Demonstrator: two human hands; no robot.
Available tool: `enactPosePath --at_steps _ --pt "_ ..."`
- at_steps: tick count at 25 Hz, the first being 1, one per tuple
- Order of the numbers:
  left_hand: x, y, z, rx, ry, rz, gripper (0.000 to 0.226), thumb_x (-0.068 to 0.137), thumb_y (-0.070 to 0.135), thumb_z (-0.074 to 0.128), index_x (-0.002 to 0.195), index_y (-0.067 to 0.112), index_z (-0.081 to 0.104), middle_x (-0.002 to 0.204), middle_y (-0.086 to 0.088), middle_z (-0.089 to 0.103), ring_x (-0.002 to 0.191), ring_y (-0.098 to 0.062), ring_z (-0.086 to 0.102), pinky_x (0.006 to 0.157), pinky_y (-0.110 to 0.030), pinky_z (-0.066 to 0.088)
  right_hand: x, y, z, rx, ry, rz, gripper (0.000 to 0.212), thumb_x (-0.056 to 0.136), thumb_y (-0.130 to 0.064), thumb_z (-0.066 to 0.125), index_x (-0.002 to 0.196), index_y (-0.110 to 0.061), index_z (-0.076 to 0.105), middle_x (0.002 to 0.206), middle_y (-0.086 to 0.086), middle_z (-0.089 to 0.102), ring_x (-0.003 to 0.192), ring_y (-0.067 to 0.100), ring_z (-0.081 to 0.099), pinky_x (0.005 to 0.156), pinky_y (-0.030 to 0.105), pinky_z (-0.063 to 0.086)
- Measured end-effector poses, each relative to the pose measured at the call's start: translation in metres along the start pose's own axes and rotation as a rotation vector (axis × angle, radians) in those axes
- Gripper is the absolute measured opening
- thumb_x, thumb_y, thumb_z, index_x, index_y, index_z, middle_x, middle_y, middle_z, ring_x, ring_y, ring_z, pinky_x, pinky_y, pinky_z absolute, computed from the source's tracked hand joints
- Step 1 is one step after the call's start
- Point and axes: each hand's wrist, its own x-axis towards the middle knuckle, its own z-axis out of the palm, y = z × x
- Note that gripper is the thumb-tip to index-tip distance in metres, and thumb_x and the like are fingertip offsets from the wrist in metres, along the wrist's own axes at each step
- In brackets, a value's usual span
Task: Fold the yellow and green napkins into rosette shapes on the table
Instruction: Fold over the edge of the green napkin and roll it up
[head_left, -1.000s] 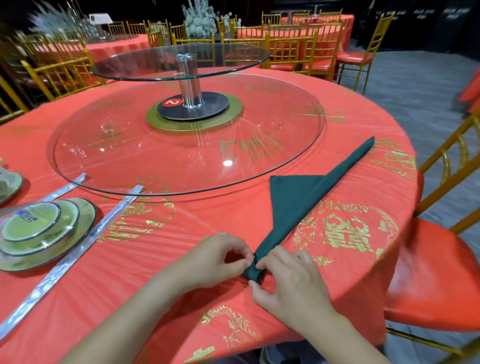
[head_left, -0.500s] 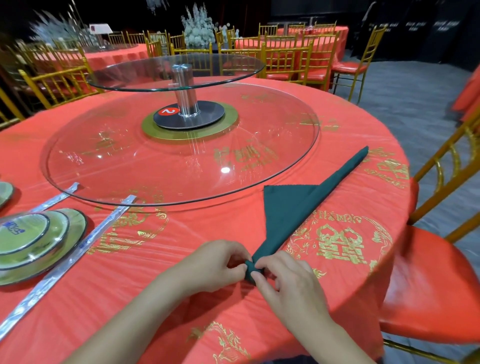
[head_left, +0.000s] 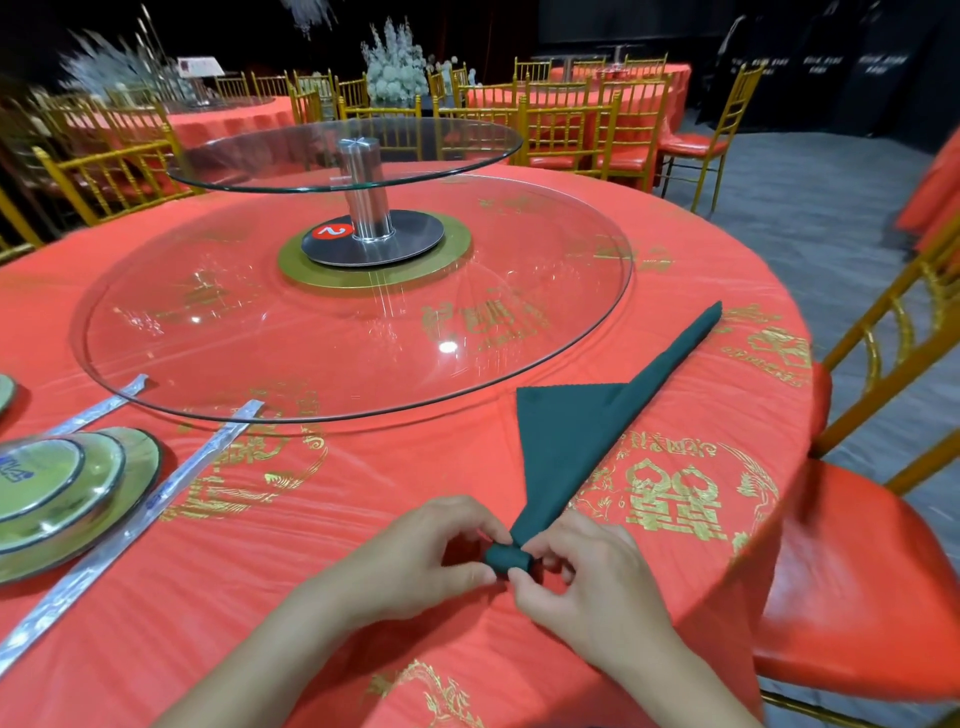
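At the near edge of the worktop (head_left: 311, 613) — fingers (head_left: 480, 574) pinching a small green roll

Left hand (head_left: 415, 551) and right hand (head_left: 587, 587) both have their fingers curled in, pinching the rolled-up near tip of the green napkin (head_left: 571, 441) from either side. The rest of it lies flat on the red cloth — a triangle, then a long narrow tail running off far right, near the rim of the glass turntable (head_left: 621, 306). Stacked plates (head_left: 67, 493) sit well off to the left.
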Motion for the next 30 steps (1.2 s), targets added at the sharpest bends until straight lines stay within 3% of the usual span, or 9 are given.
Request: enactPosePath --at_steps 5,9,11,15,18,20,22,25,30 --pt "0.005 0.014 0.010 -0.017 -0.063 0.071 0.016 0.086 0.017 0.062 0.101 0.015 0.066 0.099 0.001 0.063 0.094 -0.009 0.056 0.088 -0.026 0.044 -0.011 0.012 -0.010 0.102 -0.041 0.083 0.027 0.059 -0.052 0.056 0.064 -0.027 0.065 0.056 -0.019 0.047 0.054 0.000 0.046 0.070 0.030 0.044" --pt "0.020 0.018 0.009 0.081 -0.090 -0.029 0.021 0.090 0.021 0.057 0.109 0.018 0.062 0.096 0.007 0.063 0.082 -0.003 0.054 0.077 -0.015 0.041 -0.014 0.012 -0.014 0.097 0.012 0.065 0.021 0.067 -0.048 0.063 0.084 -0.038 0.055 0.071 -0.020 0.049 0.062 0.001 0.048 0.071 0.027 0.042" --pt "0.027 0.019 0.011 0.060 -0.111 -0.114 0.023 0.090 0.024 0.056 0.112 0.018 0.055 0.089 0.006 0.062 0.074 -0.006 0.054 0.072 -0.019 0.043 -0.017 0.012 -0.013 0.036 0.068 -0.005 0.021 0.066 -0.044 0.069 0.083 -0.035 0.059 0.073 -0.020 0.051 0.059 -0.001 0.047 0.069 0.026 0.041" --pt "0.035 0.017 0.013 0.143 -0.097 -0.205 0.018 0.090 0.031 0.054 0.105 0.023 0.049 0.075 0.013 0.060 0.062 0.002 0.049 0.058 -0.014 0.036 -0.017 0.015 -0.010 -0.129 0.055 -0.060 0.039 0.055 -0.041 0.081 0.088 -0.027 0.066 0.078 -0.016 0.057 0.066 0.004 0.055 0.074 0.025 0.036" --pt "0.033 0.017 0.016 0.215 0.058 -0.138 0.010 0.087 0.035 0.058 0.094 0.029 0.055 0.084 0.014 0.060 0.078 -0.007 0.055 0.071 -0.023 0.043 -0.010 0.018 -0.012 -0.077 0.078 -0.017 0.033 0.055 -0.040 0.076 0.083 -0.025 0.069 0.072 -0.013 0.057 0.060 0.007 0.055 0.070 0.031 0.044" --pt "0.028 0.014 0.017 0.074 0.105 -0.094 0.011 0.084 0.030 0.064 0.094 0.027 0.060 0.090 0.014 0.059 0.081 -0.003 0.055 0.076 -0.022 0.044 -0.005 0.020 -0.014 0.000 0.091 0.038 0.029 0.056 -0.041 0.074 0.079 -0.025 0.070 0.070 -0.014 0.056 0.058 0.001 0.049 0.069 0.036 0.047" --pt "0.024 0.011 0.018 -0.039 0.070 -0.071 0.022 0.082 0.022 0.068 0.102 0.026 0.061 0.090 0.019 0.056 0.079 0.004 0.052 0.075 -0.014 0.041 -0.001 0.023 -0.015 0.077 0.085 0.071 0.024 0.058 -0.037 0.078 0.077 -0.024 0.072 0.068 -0.016 0.053 0.059 -0.005 0.044 0.070 0.040 0.048" --pt "0.025 0.008 0.022 0.011 0.091 -0.024 0.030 0.083 0.016 0.066 0.111 0.024 0.060 0.097 0.020 0.055 0.082 0.006 0.050 0.077 -0.009 0.038 0.004 0.027 -0.018 0.110 0.049 0.108 0.018 0.062 -0.036 0.079 0.076 -0.026 0.073 0.064 -0.018 0.050 0.061 -0.004 0.047 0.073 0.042 0.048" --pt "0.040 0.008 0.016 -0.047 -0.007 -0.083 0.020 0.086 0.017 0.062 0.106 0.021 0.063 0.093 0.011 0.064 0.081 -0.001 0.056 0.080 -0.020 0.045 0.008 0.031 -0.024 0.011 0.116 0.079 0.036 0.065 -0.044 0.079 0.095 -0.027 0.068 0.076 -0.017 0.054 0.066 -0.001 0.048 0.077 0.034 0.043"
